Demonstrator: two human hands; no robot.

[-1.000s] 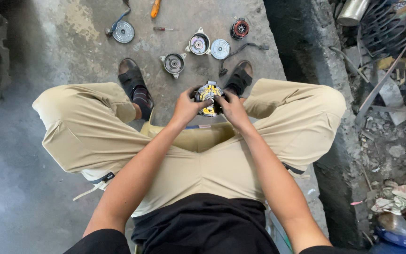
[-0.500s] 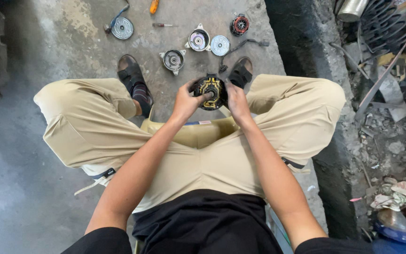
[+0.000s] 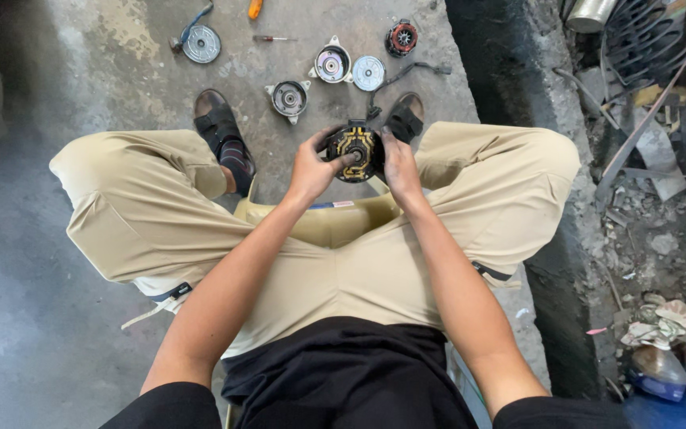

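I hold a round black motor part with brass-coloured plates (image 3: 354, 148) in front of my knees, above the concrete floor. My left hand (image 3: 314, 167) grips its left side, thumb across the face. My right hand (image 3: 398, 163) grips its right side. I am seated, with beige trousers and black sandals.
On the floor ahead lie a metal end housing (image 3: 290, 98), another housing (image 3: 332, 64), a round silver cover (image 3: 368, 73), a red-wound coil (image 3: 402, 37), a disc with wires (image 3: 201, 44) and a screwdriver (image 3: 273, 38). A dark wall and scrap pile (image 3: 645, 87) stand on the right.
Both hands have lifted the motor part slightly up and away from my lap and turned it so its brass face shows more plainly.
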